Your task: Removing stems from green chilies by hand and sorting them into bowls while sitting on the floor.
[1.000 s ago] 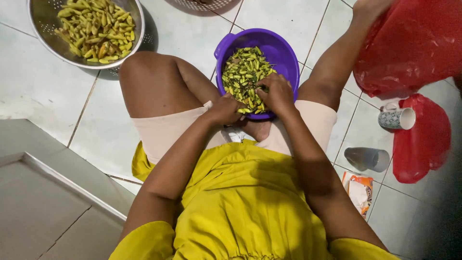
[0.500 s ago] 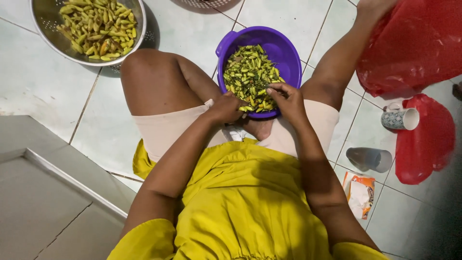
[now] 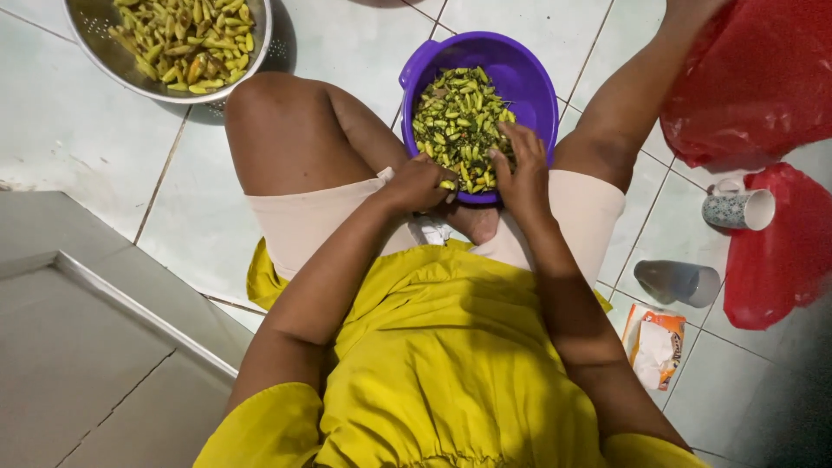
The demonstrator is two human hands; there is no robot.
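1. Change since the earlier views: the right hand (image 3: 520, 169) now lies flat on the heap inside the purple bowl (image 3: 529, 74). Before, it was pinched at the bowl's near edge. The left hand (image 3: 420, 184) remains at the near rim.
2. Right hand: fingers spread over the green chillies (image 3: 451, 113), palm down. Whether it grips any cannot be told.
3. Left hand: curled, fingertips pinching a single pale chilli at the bowl's near rim.
4. Purple bowl: on the tiled floor (image 3: 69, 147) between the person's knees, filled with small green chillies.
5. Metal colander (image 3: 260, 39): on the floor to the far left of the bowl, holding larger yellow-green chillies.
6. Right of the bowl: red plastic bags (image 3: 745, 87), a patterned mug (image 3: 737, 208) lying on its side, and a grey cup (image 3: 676, 282).
7. Technique, as a judgement: picking one chilli at a time, close to the rim, keeps pieces from scattering.
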